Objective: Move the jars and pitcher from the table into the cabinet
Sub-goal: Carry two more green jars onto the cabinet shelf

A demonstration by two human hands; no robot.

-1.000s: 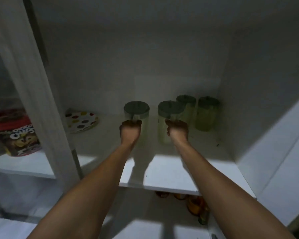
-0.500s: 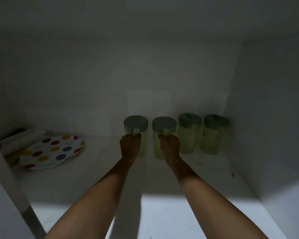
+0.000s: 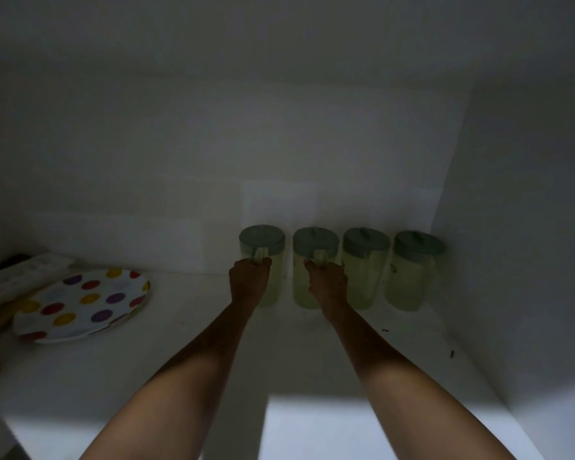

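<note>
Your left hand (image 3: pixel 249 280) grips the leftmost jar (image 3: pixel 262 263) by its handle, right hand (image 3: pixel 327 282) likewise its neighbour (image 3: pixel 315 267). Both jars stand upright on the cabinet shelf (image 3: pixel 180 343), directly beyond your fingers (image 3: pixel 312 263), so release and pull straight back.

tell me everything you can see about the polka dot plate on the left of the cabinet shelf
The polka dot plate is round and shallow, white with red, yellow and purple dots; it looks like plastic or melamine, though the dim light leaves that unsure. It holds nothing and sits slightly tilted at the left of the shelf, its far-left edge seemingly propped on blurred items there. Neither hand touches it, and it lies well apart from the jars.
</note>
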